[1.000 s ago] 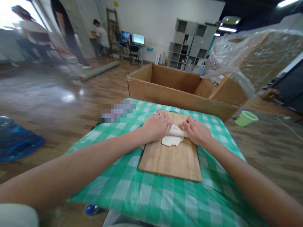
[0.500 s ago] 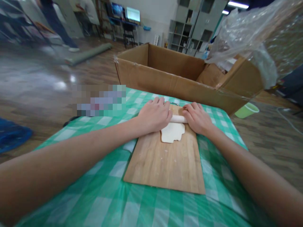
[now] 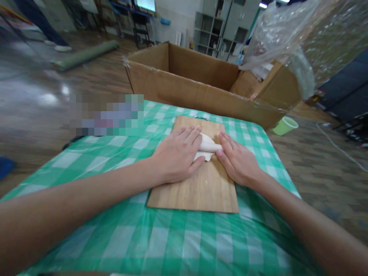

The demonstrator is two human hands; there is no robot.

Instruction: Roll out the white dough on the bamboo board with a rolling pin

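Observation:
A wooden cutting board (image 3: 201,191) lies on a green and white checked tablecloth (image 3: 161,241). On the board's far half a piece of white dough (image 3: 207,147) is rolled up into a short log. My left hand (image 3: 176,155) lies flat over the dough's left end, fingers stretched out. My right hand (image 3: 237,161) rests flat at the dough's right end, fingertips touching it. Part of the dough is hidden under my left palm.
A large open cardboard box (image 3: 207,86) stands just beyond the table. Crumpled clear plastic wrap (image 3: 290,34) hangs over its right side. A light green cup (image 3: 284,125) sits on the wooden floor at the right. A rolled mat (image 3: 86,55) lies on the floor far left.
Both hands have drawn back toward me over the board, rolling the flat dough sheet up into a log. The view has dipped lower toward the table.

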